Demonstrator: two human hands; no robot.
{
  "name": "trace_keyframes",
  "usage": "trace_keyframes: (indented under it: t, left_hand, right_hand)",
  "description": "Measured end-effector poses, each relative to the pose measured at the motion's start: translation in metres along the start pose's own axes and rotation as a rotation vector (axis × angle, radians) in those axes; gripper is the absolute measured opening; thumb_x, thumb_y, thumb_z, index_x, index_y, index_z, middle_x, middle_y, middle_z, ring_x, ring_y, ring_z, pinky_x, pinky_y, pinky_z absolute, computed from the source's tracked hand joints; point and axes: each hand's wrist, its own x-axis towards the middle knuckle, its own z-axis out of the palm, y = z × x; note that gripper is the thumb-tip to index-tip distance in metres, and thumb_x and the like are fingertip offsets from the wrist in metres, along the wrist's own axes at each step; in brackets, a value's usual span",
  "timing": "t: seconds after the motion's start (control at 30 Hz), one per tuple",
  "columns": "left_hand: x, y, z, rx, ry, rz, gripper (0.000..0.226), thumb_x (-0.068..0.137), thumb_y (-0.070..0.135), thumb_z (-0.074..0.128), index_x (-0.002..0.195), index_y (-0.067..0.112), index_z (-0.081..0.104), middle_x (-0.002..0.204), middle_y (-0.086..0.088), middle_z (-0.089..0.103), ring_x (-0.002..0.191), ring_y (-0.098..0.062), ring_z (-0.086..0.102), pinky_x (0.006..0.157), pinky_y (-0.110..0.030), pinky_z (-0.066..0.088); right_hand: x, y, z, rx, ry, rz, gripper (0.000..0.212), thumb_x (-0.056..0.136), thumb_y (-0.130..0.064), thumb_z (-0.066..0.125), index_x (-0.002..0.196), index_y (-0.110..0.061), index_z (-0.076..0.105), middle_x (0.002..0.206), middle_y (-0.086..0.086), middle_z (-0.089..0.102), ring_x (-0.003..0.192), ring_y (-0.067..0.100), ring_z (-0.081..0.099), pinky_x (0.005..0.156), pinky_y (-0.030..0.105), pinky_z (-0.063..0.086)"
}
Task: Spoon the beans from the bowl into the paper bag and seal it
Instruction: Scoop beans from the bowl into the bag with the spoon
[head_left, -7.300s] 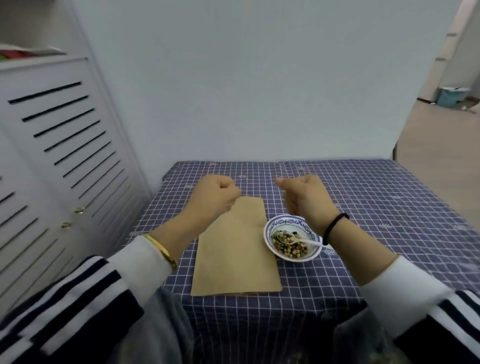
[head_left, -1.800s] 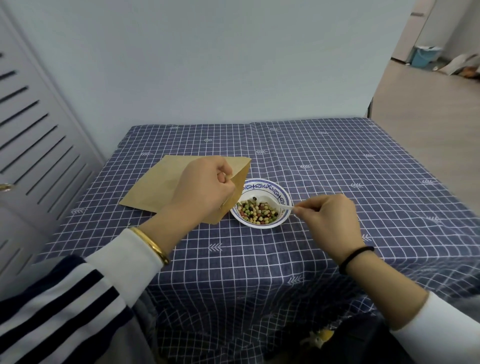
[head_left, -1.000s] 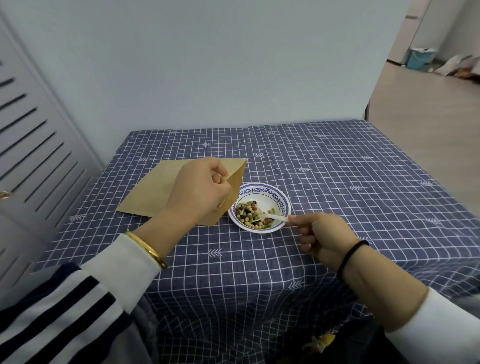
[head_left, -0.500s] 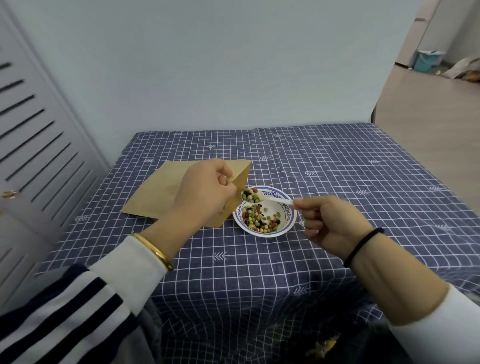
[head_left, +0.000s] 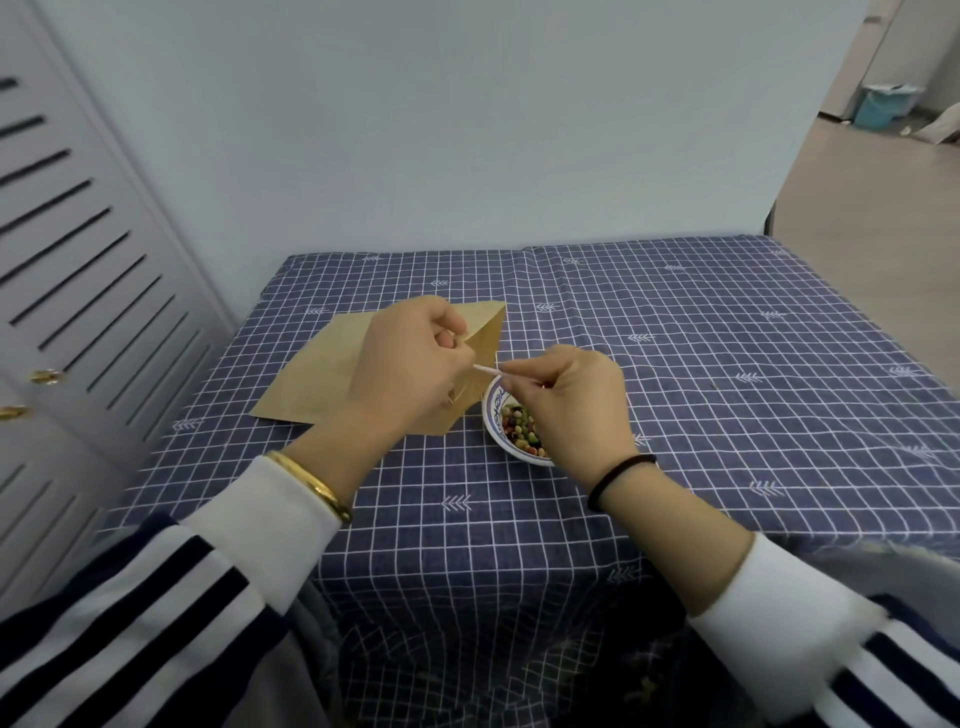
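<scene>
Two hands busy | left hand (head_left: 410, 364) pinches tan paper bag (head_left: 332, 364) mouth | right hand (head_left: 566, 400) grips white spoon (head_left: 488, 370)

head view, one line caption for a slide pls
Left hand holds the paper bag open while the right hand tips a spoon into it, over the bean bowl.

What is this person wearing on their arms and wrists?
Both sleeves are dark navy with white stripes and end in white cuffs. The left wrist carries a gold bangle; the right wrist a thin black band. Both hands are bare.
</scene>
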Motion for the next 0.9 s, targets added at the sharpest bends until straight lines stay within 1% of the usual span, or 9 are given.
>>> trace_keyframes:
  t: [0.13,0.27,0.37,0.43,0.5,0.63,0.7,0.8,0.9]
  left_hand:
    - [0.001,-0.001,-0.001,-0.005,0.002,0.000,0.016,0.078,0.004,0.065,0.088,0.016,0.068,0.066,-0.001,0.063,0.056,-0.022,0.065,0.056,-0.047,0.059]
    - [0.001,0.000,-0.001,-0.017,0.000,0.000,0.013,0.078,0.007,0.071,0.088,0.015,0.068,0.063,0.003,0.061,0.052,-0.017,0.062,0.055,-0.045,0.059]
    - [0.001,0.000,-0.002,-0.028,-0.003,-0.016,0.015,0.078,0.004,0.068,0.089,0.013,0.068,0.060,0.004,0.059,0.043,-0.012,0.059,0.050,-0.043,0.059]
    - [0.001,-0.001,-0.002,-0.016,-0.003,-0.014,0.017,0.077,0.002,0.066,0.090,0.013,0.068,0.060,0.003,0.060,0.046,-0.013,0.059,0.053,-0.043,0.059]
    - [0.002,-0.001,-0.001,-0.003,-0.004,-0.011,0.019,0.076,0.001,0.064,0.090,0.013,0.068,0.061,0.003,0.060,0.050,-0.014,0.060,0.055,-0.043,0.060]
    - [0.001,0.000,0.001,0.010,-0.014,-0.009,0.019,0.078,0.001,0.065,0.089,0.016,0.067,0.062,0.002,0.061,0.047,-0.014,0.062,0.050,-0.041,0.060]
    - [0.001,0.000,0.002,-0.001,-0.019,-0.013,0.018,0.078,0.001,0.066,0.088,0.017,0.067,0.061,0.002,0.060,0.044,-0.012,0.060,0.047,-0.040,0.060]
    - [-0.001,0.001,0.003,-0.023,-0.036,-0.022,0.018,0.078,0.000,0.064,0.086,0.015,0.066,0.058,0.002,0.059,0.039,-0.009,0.058,0.045,-0.039,0.059]
    - [-0.003,0.002,0.004,-0.033,-0.051,-0.024,0.018,0.077,-0.001,0.063,0.086,0.014,0.066,0.055,0.002,0.059,0.037,-0.010,0.057,0.044,-0.040,0.058]
  right_hand:
    - [-0.005,0.005,0.002,-0.079,0.007,-0.111,0.013,0.082,-0.016,0.070,0.092,-0.021,0.077,0.066,-0.003,0.064,0.067,0.009,0.057,0.062,0.026,0.049]
    - [-0.005,0.005,-0.008,0.183,0.056,0.093,0.007,0.079,-0.017,0.073,0.080,-0.022,0.078,0.065,-0.009,0.068,0.060,0.004,0.061,0.061,0.022,0.052]
    - [-0.003,0.008,-0.025,0.349,0.130,0.274,0.008,0.079,-0.020,0.072,0.072,-0.019,0.077,0.059,-0.002,0.070,0.047,0.001,0.056,0.059,0.027,0.051]
    - [0.000,0.014,-0.039,0.399,0.180,0.357,0.011,0.078,-0.017,0.071,0.070,-0.013,0.075,0.050,-0.009,0.065,0.048,0.001,0.053,0.065,0.031,0.051]
    - [0.001,0.022,-0.051,0.366,0.232,0.405,0.011,0.077,-0.014,0.069,0.067,-0.011,0.073,0.040,-0.012,0.054,0.046,0.007,0.047,0.065,0.032,0.050]
    - [-0.004,0.037,-0.058,0.068,0.200,0.336,0.017,0.079,-0.015,0.066,0.063,-0.019,0.071,0.036,-0.009,0.045,0.033,0.006,0.034,0.037,0.019,0.037]
    - [-0.007,0.040,-0.055,-0.074,0.142,0.252,0.015,0.080,-0.016,0.066,0.068,-0.021,0.073,0.044,-0.008,0.055,0.036,0.005,0.041,0.040,0.021,0.042]
    - [-0.010,0.040,-0.050,-0.156,0.067,0.151,0.007,0.081,-0.017,0.071,0.081,-0.016,0.077,0.070,-0.009,0.066,0.063,0.004,0.061,0.060,0.024,0.052]
    - [-0.011,0.041,-0.049,-0.134,-0.042,0.136,0.007,0.080,-0.015,0.073,0.085,-0.015,0.078,0.075,-0.009,0.066,0.071,0.003,0.061,0.068,0.020,0.050]
